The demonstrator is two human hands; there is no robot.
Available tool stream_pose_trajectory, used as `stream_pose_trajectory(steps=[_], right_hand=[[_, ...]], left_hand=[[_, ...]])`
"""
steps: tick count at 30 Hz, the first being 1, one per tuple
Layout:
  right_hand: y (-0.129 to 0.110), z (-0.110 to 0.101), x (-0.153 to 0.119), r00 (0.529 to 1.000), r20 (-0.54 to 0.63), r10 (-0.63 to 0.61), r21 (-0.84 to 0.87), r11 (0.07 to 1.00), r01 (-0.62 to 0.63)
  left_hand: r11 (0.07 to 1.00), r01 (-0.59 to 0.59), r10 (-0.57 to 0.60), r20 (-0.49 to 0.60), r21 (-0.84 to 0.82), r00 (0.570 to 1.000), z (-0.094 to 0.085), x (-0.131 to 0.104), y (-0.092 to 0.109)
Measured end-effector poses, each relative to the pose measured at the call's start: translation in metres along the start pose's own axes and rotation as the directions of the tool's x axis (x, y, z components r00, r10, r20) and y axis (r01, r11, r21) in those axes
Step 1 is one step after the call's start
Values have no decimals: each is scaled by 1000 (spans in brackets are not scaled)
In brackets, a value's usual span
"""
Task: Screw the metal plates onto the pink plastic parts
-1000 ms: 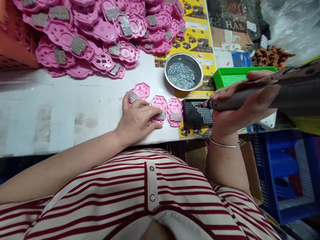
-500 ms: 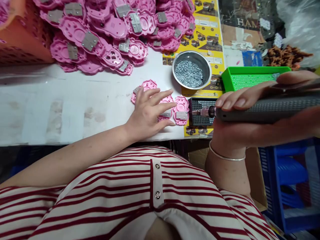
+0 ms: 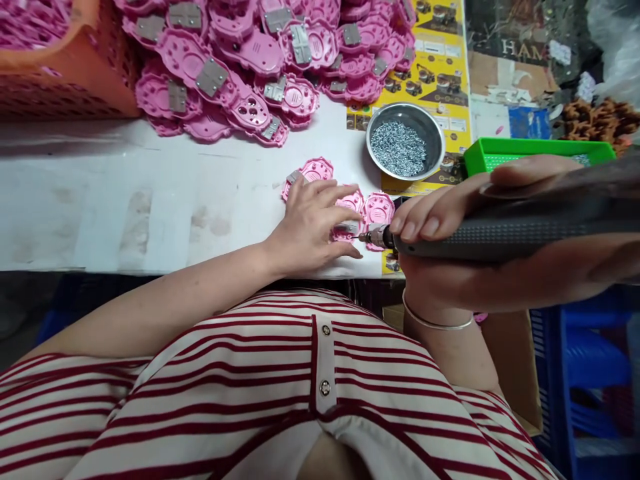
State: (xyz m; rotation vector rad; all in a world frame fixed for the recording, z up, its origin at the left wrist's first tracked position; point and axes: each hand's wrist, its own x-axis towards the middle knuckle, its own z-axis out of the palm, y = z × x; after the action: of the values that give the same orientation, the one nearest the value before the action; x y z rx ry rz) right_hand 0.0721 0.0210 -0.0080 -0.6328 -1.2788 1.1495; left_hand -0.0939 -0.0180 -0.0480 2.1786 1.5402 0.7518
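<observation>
My left hand (image 3: 315, 223) lies palm down with its fingers spread over a small group of pink plastic parts on the white table (image 3: 240, 173). Between its thumb and fingers shows a pink part with a metal plate (image 3: 347, 228). Wrapped in my right hand (image 3: 450, 267) is a dark grey electric screwdriver (image 3: 500, 233). Its thin tip points left and reaches the lower edge of that part. Another pink part (image 3: 379, 210) sits just right of it, partly behind the screwdriver's nose. A third pink part (image 3: 317, 169) shows beyond my left fingers.
A metal bowl of small screws (image 3: 405, 143) stands behind my right hand. Pink parts (image 3: 255, 53) are heaped at the back, beside an orange basket (image 3: 75, 73). A green tray (image 3: 540, 147) is at the right, with brown pieces (image 3: 600, 120) behind it.
The screwdriver in my right hand has moved left, from over the dark tray to the pink part by my left hand. The whole view has shifted slightly; my left hand remains on the parts.
</observation>
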Motion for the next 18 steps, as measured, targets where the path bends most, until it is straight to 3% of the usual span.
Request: stream_pose_trajectory(steps=[4, 7, 13, 18], right_hand=[[25, 12, 2, 975, 1, -222, 4, 975, 222], [31, 21, 3, 937, 19, -350, -44, 936, 350], [34, 19, 6, 926, 81, -368, -14, 929, 370], [43, 14, 8, 934, 143, -328, -93, 935, 342]], left_hand=[[990, 89, -94, 42, 106, 995, -3, 0, -4], [990, 97, -104, 59, 105, 993, -4, -1, -4], [988, 109, -114, 36, 110, 993, 1, -1, -6], [990, 107, -110, 24, 93, 994, 2, -1, -7]])
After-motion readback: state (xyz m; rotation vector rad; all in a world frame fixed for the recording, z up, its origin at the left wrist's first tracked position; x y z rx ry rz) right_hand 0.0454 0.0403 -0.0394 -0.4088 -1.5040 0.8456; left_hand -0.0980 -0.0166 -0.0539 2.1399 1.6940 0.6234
